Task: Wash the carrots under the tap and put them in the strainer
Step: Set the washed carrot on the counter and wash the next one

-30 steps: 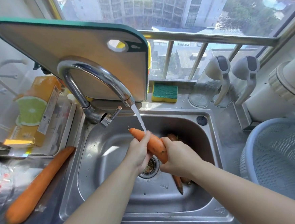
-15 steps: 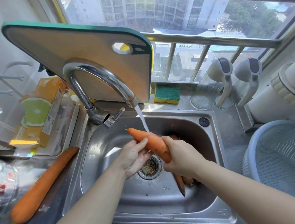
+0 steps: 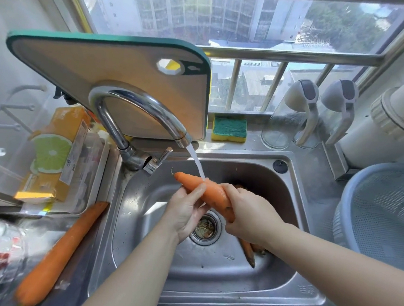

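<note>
An orange carrot (image 3: 207,192) lies under the water stream from the chrome tap (image 3: 136,114), above the steel sink (image 3: 210,274). My right hand (image 3: 249,214) grips its thick end. My left hand (image 3: 187,209) cups the carrot's middle from below, fingers curled against it. More carrots (image 3: 248,252) lie on the sink floor, partly hidden by my right arm. A long carrot (image 3: 60,255) rests on the counter left of the sink. The blue-grey strainer (image 3: 384,215) stands at the right edge with nothing visible in it.
A cutting board (image 3: 110,78) leans behind the tap. A green-yellow sponge (image 3: 229,128) and two glass dispensers (image 3: 293,116) sit on the sill. A yellow box (image 3: 55,156) lies in a tray on the left. The drain (image 3: 206,228) holds scraps.
My left hand has slid along the carrot under the stream, down and back up. My right hand keeps its grip on the thick end.
</note>
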A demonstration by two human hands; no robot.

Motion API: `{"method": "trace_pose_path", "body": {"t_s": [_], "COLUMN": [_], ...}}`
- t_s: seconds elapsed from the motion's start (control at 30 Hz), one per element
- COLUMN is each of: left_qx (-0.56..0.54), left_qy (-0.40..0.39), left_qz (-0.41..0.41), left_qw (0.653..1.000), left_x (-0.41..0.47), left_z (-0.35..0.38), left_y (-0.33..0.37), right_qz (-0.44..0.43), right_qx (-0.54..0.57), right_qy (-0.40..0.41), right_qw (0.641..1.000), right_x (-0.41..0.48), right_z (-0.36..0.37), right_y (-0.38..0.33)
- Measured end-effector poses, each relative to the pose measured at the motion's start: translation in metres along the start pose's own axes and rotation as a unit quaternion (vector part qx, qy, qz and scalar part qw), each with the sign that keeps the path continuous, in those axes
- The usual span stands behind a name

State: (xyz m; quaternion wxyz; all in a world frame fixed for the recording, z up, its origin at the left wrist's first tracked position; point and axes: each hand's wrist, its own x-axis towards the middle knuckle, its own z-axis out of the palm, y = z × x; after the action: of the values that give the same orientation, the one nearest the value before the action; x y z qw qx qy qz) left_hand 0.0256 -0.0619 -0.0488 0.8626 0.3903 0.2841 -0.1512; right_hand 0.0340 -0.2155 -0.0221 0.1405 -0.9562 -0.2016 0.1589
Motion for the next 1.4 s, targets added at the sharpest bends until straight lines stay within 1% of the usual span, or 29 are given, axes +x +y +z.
{"method": "trace_pose_path", "body": {"t_s": [0.13, 0.2, 0.3, 0.33, 0.37, 0.4, 0.43, 0.47, 0.5, 0.53, 0.57, 0.6, 0.67, 0.73, 0.77, 0.8, 0.83, 0.87, 0.9, 0.97, 1.03, 1.1, 1.17, 1.2, 1.23, 1.27, 1.33, 1.37, 1.4], "left_qx": [0.041, 0.051, 0.034, 0.015, -0.003, -0.02, -0.032, -0.041, -0.046, -0.05, -0.05, -0.045, -0.016, 0.033, 0.058, 0.076, 0.084, 0.084, 0.076, 0.044, 0.011, 0.006, 0.0, 0.0, 0.001, -0.004, -0.031, -0.047, -0.067], "left_qy": [0.11, 0.134, 0.108, 0.092, 0.078, 0.068, 0.059, 0.05, 0.042, 0.037, 0.032, 0.026, 0.003, -0.032, -0.043, -0.047, -0.035, -0.009, 0.025, 0.103, 0.174, 0.234, 0.296, 0.311, 0.314, 0.311, 0.299, 0.29, 0.274], "left_qz": [0.017, 0.014, -0.003, -0.005, -0.005, -0.006, -0.007, -0.012, -0.016, -0.02, -0.021, -0.019, -0.006, 0.009, 0.017, 0.027, 0.036, 0.047, 0.057, 0.061, 0.037, 0.009, 0.03, 0.041, 0.048, 0.051, 0.053, 0.049, 0.043], "left_qw": [0.993, 0.99, 0.994, 0.996, 0.997, 0.997, 0.998, 0.998, 0.998, 0.998, 0.998, 0.998, 1.0, 0.999, 0.997, 0.996, 0.995, 0.995, 0.995, 0.992, 0.984, 0.972, 0.955, 0.95, 0.948, 0.949, 0.952, 0.955, 0.958], "left_x": [0.009, 0.01, 0.007, 0.007, 0.007, 0.008, 0.008, 0.008, 0.008, 0.008, 0.008, 0.007, 0.004, -0.001, -0.001, 0.0, 0.003, 0.006, 0.01, 0.015, 0.019, 0.024, 0.031, 0.033, 0.034, 0.033, 0.029, 0.026, 0.023], "left_z": [0.016, 0.017, 0.007, 0.004, 0.001, 0.001, 0.002, 0.004, 0.008, 0.012, 0.015, 0.017, 0.021, 0.024, 0.024, 0.024, 0.025, 0.028, 0.031, 0.041, 0.047, 0.043, 0.03, 0.025, 0.022, 0.022, 0.024, 0.027, 0.029], "left_y": [-0.005, -0.006, -0.001, 0.0, 0.002, 0.004, 0.003, 0.003, 0.001, 0.0, -0.003, -0.005, -0.007, -0.007, -0.008, -0.008, -0.008, -0.009, -0.009, -0.007, -0.002, 0.005, 0.011, 0.013, 0.014, 0.016, 0.018, 0.018, 0.019], "right_qz": [0.0, 0.001, -0.003, 0.005, 0.027, 0.06, 0.099, 0.137, 0.169, 0.185, 0.191, 0.195, 0.204, 0.204, 0.202, 0.194, 0.18, 0.16, 0.139, 0.109, 0.078, 0.04, -0.006, -0.022, -0.028, -0.025, 0.017, 0.05, 0.085], "right_qx": [-0.036, -0.056, -0.022, 0.016, 0.081, 0.177, 0.293, 0.402, 0.475, 0.514, 0.533, 0.541, 0.545, 0.535, 0.513, 0.469, 0.404, 0.328, 0.26, 0.171, 0.108, 0.034, -0.05, -0.072, -0.069, -0.04, 0.07, 0.145, 0.233], "right_qy": [0.011, 0.008, -0.012, -0.031, -0.059, -0.101, -0.154, -0.206, -0.255, -0.292, -0.314, -0.319, -0.302, -0.283, -0.27, -0.249, -0.221, -0.188, -0.153, -0.1, -0.068, -0.046, -0.022, -0.013, -0.011, -0.011, -0.042, -0.084, -0.144], "right_qw": [0.999, 0.998, 1.0, 0.999, 0.995, 0.977, 0.938, 0.882, 0.825, 0.785, 0.762, 0.753, 0.755, 0.769, 0.79, 0.825, 0.869, 0.912, 0.943, 0.974, 0.989, 0.998, 0.998, 0.997, 0.997, 0.999, 0.996, 0.985, 0.958], "right_x": [-0.003, -0.003, 0.001, 0.003, 0.006, 0.008, 0.01, 0.01, 0.009, 0.008, 0.007, 0.006, 0.005, 0.005, 0.005, 0.005, 0.005, 0.005, 0.005, 0.005, 0.003, -0.002, -0.007, -0.01, -0.012, -0.013, -0.01, -0.008, -0.006], "right_z": [0.002, 0.002, -0.002, -0.004, -0.006, -0.01, -0.013, -0.017, -0.02, -0.023, -0.025, -0.026, -0.025, -0.025, -0.025, -0.026, -0.026, -0.027, -0.027, -0.026, -0.025, -0.025, -0.022, -0.019, -0.017, -0.016, -0.019, -0.021, -0.025], "right_y": [-0.007, -0.009, -0.006, -0.003, 0.0, 0.004, 0.006, 0.008, 0.01, 0.011, 0.012, 0.012, 0.014, 0.015, 0.015, 0.012, 0.008, 0.002, -0.004, -0.015, -0.022, -0.022, -0.02, -0.019, -0.016, -0.014, -0.009, -0.006, -0.003]}}
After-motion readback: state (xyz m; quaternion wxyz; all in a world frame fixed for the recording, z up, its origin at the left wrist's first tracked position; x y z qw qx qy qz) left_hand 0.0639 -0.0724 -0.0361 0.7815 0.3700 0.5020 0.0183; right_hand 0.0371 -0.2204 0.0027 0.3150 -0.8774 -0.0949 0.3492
